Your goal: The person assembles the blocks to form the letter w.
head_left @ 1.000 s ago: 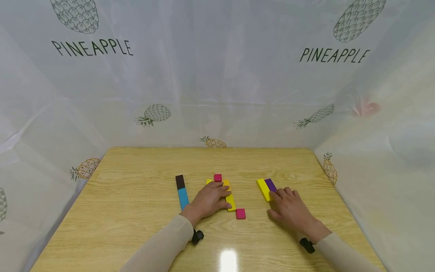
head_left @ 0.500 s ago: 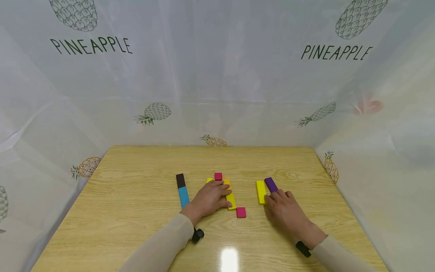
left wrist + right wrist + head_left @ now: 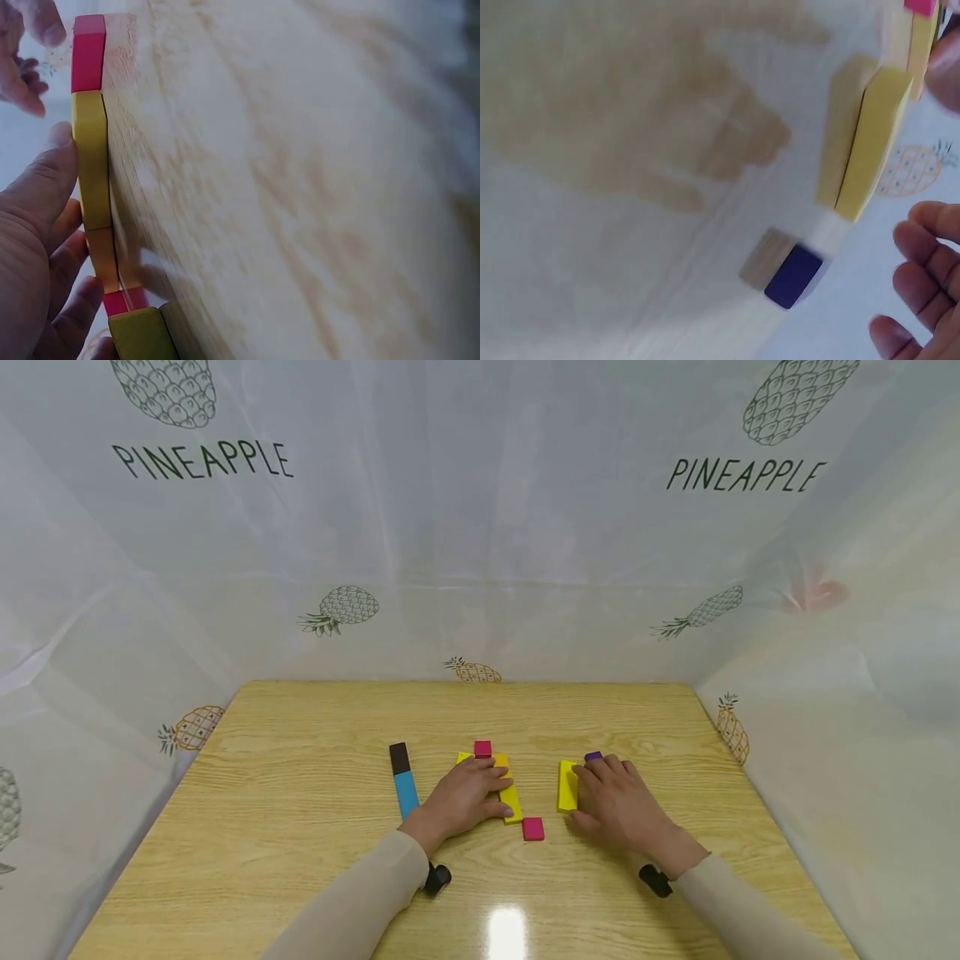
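Note:
In the head view my left hand (image 3: 463, 795) rests over a group of coloured blocks, its fingers relaxed. A yellow block (image 3: 510, 803) and an orange block (image 3: 501, 763) lie end to end under its fingertips; in the left wrist view the thumb touches the yellow block (image 3: 91, 157). Pink square blocks stand at the far end (image 3: 483, 749) and near end (image 3: 533, 828). Another yellow block (image 3: 464, 757) is mostly hidden. My right hand (image 3: 626, 802), fingers loosely bent, is beside a separate yellow block (image 3: 567, 785). A purple block (image 3: 593, 756) is partly hidden beyond it.
Left of my left hand, a blue block (image 3: 406, 793) and a dark brown block (image 3: 400, 758) lie in line, the blue partly covered by the hand. The wooden table (image 3: 322, 718) is enclosed by a pale pineapple-print sheet (image 3: 480, 527).
My right hand has moved left, away from its earlier place by the purple block. The right-hand yellow block has turned straighter, shifted slightly left and parted from the purple one. My left hand stays put.

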`<state>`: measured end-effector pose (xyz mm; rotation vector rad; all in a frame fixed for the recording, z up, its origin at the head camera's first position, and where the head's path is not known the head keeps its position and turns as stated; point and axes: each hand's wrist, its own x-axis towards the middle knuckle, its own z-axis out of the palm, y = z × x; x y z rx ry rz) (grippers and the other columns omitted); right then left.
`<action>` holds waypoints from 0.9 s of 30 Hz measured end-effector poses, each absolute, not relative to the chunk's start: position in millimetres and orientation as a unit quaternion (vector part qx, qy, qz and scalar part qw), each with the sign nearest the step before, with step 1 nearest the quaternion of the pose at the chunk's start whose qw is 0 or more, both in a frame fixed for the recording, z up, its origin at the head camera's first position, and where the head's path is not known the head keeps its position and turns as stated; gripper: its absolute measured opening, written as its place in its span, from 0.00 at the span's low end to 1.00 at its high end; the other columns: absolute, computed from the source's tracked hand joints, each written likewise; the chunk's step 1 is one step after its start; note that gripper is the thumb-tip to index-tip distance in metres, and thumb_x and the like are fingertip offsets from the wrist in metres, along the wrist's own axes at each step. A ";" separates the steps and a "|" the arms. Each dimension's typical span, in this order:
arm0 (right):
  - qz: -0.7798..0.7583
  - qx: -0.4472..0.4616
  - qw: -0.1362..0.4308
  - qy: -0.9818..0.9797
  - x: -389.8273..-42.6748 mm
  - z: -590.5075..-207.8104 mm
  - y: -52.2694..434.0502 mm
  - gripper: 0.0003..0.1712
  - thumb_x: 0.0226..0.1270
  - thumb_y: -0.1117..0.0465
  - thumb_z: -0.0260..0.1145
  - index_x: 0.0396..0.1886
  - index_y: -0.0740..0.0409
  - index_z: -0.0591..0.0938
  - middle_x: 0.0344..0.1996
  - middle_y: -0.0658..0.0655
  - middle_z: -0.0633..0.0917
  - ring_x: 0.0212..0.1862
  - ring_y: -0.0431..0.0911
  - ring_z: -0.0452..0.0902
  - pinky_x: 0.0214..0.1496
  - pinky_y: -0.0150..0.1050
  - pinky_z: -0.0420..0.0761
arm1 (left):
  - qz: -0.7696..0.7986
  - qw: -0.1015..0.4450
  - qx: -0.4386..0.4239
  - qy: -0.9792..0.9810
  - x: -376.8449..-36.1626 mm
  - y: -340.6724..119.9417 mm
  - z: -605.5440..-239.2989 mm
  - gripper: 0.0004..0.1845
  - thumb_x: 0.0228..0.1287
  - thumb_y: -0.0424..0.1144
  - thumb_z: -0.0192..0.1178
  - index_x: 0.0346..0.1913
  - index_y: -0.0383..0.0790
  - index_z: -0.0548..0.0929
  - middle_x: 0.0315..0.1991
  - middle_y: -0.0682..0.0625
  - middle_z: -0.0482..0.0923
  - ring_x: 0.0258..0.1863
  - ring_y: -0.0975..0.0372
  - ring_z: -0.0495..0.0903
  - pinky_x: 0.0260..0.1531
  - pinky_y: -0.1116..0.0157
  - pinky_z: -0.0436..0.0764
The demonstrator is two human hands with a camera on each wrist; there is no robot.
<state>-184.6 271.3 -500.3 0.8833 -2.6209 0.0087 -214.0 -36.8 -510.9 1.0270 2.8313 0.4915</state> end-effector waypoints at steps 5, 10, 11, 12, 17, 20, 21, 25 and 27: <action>0.012 0.314 0.160 -0.936 -199.6 -502.2 276.1 0.47 0.57 0.35 0.78 0.64 0.66 0.81 0.54 0.62 0.83 0.56 0.58 0.76 0.60 0.57 0.79 | 0.162 0.044 0.335 0.927 -213.9 -36.6 -511.1 0.30 0.74 0.59 0.63 0.72 0.49 0.82 0.75 0.52 0.75 0.80 0.53 0.66 0.82 0.51 0.60; 0.014 0.311 0.121 -0.942 -208.8 -505.3 279.6 0.51 0.59 0.30 0.74 0.67 0.65 0.79 0.57 0.61 0.82 0.59 0.58 0.75 0.62 0.58 0.78 | 0.158 0.046 0.334 0.928 -214.2 -36.4 -510.7 0.30 0.74 0.59 0.62 0.72 0.49 0.82 0.75 0.52 0.75 0.80 0.54 0.65 0.82 0.51 0.60; 0.012 0.310 0.115 -0.944 -210.1 -505.8 279.9 0.51 0.59 0.29 0.74 0.67 0.65 0.79 0.58 0.61 0.82 0.59 0.58 0.75 0.63 0.58 0.78 | 0.158 0.046 0.333 0.928 -214.3 -36.4 -510.8 0.30 0.74 0.60 0.62 0.72 0.49 0.82 0.75 0.52 0.75 0.80 0.54 0.65 0.82 0.51 0.59; 0.012 0.308 0.110 -0.945 -211.3 -506.3 280.2 0.51 0.59 0.29 0.73 0.67 0.64 0.79 0.58 0.61 0.81 0.60 0.59 0.75 0.63 0.58 0.78 | 0.158 0.046 0.333 0.928 -214.3 -36.4 -510.6 0.30 0.74 0.60 0.62 0.72 0.49 0.82 0.75 0.52 0.75 0.80 0.54 0.65 0.82 0.51 0.59; 0.009 0.301 0.087 -0.950 -215.1 -508.1 280.9 0.51 0.58 0.29 0.73 0.67 0.63 0.79 0.59 0.60 0.81 0.60 0.59 0.74 0.61 0.58 0.77 | 0.158 0.045 0.333 0.928 -214.6 -36.2 -510.8 0.30 0.74 0.59 0.63 0.72 0.49 0.82 0.75 0.52 0.75 0.80 0.54 0.65 0.82 0.51 0.59; 0.019 0.288 0.061 -0.955 -216.5 -507.4 280.1 0.51 0.58 0.29 0.72 0.68 0.63 0.78 0.60 0.60 0.80 0.61 0.58 0.73 0.61 0.58 0.76 | 0.160 0.047 0.333 0.928 -214.5 -36.4 -510.6 0.30 0.74 0.59 0.62 0.72 0.49 0.81 0.75 0.52 0.75 0.80 0.54 0.65 0.82 0.51 0.59; 0.024 0.283 0.053 -0.957 -217.0 -507.2 279.8 0.51 0.58 0.29 0.72 0.68 0.63 0.78 0.60 0.60 0.80 0.62 0.58 0.73 0.61 0.58 0.76 | 0.160 0.047 0.333 0.928 -214.5 -36.3 -510.7 0.30 0.74 0.59 0.62 0.72 0.50 0.81 0.75 0.52 0.75 0.80 0.54 0.65 0.82 0.51 0.59; 0.042 0.270 0.035 -0.961 -219.2 -506.8 278.3 0.51 0.56 0.30 0.73 0.67 0.63 0.78 0.60 0.61 0.79 0.62 0.58 0.72 0.60 0.58 0.75 | 0.158 0.044 0.335 0.928 -214.1 -36.5 -511.1 0.30 0.74 0.59 0.63 0.72 0.50 0.82 0.75 0.52 0.75 0.80 0.53 0.66 0.82 0.51 0.60; 0.045 0.267 0.037 -0.962 -220.1 -507.1 277.8 0.50 0.55 0.30 0.74 0.65 0.64 0.78 0.58 0.61 0.79 0.60 0.58 0.72 0.58 0.57 0.75 | 0.159 0.041 0.336 0.927 -213.9 -36.7 -510.6 0.30 0.73 0.59 0.63 0.71 0.49 0.82 0.74 0.52 0.76 0.79 0.53 0.66 0.82 0.50 0.61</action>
